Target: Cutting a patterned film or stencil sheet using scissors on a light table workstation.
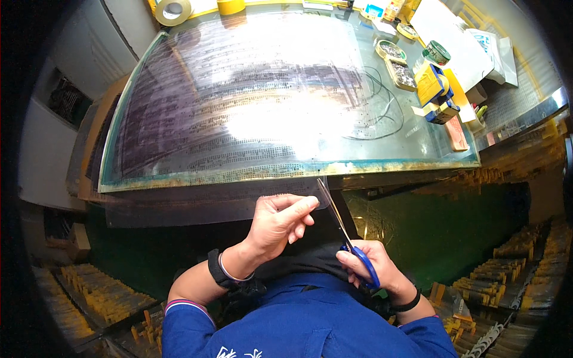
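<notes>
Your left hand (pixel 280 222), pinching film (pixel 197 204) near its right edge, best held taut; your right hand (pixel 377 264), grasping scissors (pixel 348 243), blades best aligned before snipping.

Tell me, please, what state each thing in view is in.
Film: partly overhanging the front edge of the table
Left hand: pinching the film near its corner
Right hand: holding scissors
Scissors: blades nearly closed, pointing away from the person
Tape dispenser: tape end sticking out
</notes>
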`<state>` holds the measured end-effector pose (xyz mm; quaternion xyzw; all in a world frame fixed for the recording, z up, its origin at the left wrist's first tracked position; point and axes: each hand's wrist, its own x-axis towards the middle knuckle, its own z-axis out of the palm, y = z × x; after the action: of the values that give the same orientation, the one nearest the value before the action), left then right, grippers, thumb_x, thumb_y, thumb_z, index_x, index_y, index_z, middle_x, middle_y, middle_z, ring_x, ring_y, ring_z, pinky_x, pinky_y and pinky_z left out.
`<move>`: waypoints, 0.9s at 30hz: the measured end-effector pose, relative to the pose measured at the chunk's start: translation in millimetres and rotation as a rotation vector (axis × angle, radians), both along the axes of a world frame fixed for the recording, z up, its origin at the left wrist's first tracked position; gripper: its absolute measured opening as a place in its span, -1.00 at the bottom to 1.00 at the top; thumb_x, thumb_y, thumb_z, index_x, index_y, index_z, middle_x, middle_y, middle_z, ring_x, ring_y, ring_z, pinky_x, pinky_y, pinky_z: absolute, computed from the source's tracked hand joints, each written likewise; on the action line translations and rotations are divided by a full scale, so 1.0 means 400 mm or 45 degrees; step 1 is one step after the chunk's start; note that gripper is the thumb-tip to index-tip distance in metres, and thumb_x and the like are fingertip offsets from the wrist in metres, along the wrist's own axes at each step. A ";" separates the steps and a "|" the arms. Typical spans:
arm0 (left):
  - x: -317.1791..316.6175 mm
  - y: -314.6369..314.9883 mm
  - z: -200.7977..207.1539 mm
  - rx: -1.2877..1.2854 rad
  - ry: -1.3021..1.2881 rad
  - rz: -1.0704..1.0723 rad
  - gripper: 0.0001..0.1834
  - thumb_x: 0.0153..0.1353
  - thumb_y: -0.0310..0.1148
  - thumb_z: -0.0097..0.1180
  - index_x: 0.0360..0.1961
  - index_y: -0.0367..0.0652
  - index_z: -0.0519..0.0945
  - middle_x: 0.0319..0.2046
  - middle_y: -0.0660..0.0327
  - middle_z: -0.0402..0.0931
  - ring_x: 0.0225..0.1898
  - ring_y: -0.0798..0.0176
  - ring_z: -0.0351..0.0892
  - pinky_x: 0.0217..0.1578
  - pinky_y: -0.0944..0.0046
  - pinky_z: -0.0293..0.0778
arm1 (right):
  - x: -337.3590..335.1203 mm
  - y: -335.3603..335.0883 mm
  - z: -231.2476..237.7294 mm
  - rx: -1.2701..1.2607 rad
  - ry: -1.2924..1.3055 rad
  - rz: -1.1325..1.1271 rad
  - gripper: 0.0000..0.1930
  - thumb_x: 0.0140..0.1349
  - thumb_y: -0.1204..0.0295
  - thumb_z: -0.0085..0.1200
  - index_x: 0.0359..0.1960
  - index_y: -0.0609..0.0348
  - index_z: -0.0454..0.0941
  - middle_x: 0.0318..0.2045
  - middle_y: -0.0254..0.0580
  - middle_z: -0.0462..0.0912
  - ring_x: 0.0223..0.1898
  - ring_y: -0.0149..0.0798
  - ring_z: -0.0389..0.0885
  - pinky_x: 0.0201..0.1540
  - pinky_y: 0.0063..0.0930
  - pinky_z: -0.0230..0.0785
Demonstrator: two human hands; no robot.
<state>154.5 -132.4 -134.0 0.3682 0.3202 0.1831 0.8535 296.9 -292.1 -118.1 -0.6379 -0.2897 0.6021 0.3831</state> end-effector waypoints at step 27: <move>0.012 -0.038 0.009 -0.081 -0.084 -0.013 -0.82 0.11 -0.37 0.13 -0.35 -0.28 0.58 -0.64 0.22 0.51 -0.74 0.51 0.39 -0.81 0.58 0.26 | -0.057 0.021 -0.037 0.344 -0.662 -0.162 -0.62 0.07 0.36 0.12 -0.76 0.27 0.24 -0.79 -0.08 0.23 -0.74 -0.22 0.17 -0.64 -0.36 0.10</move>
<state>159.2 -147.4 -130.5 0.3363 0.2957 0.1806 0.8757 273.9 -283.8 -132.7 -0.7307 -0.4150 0.3493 0.4146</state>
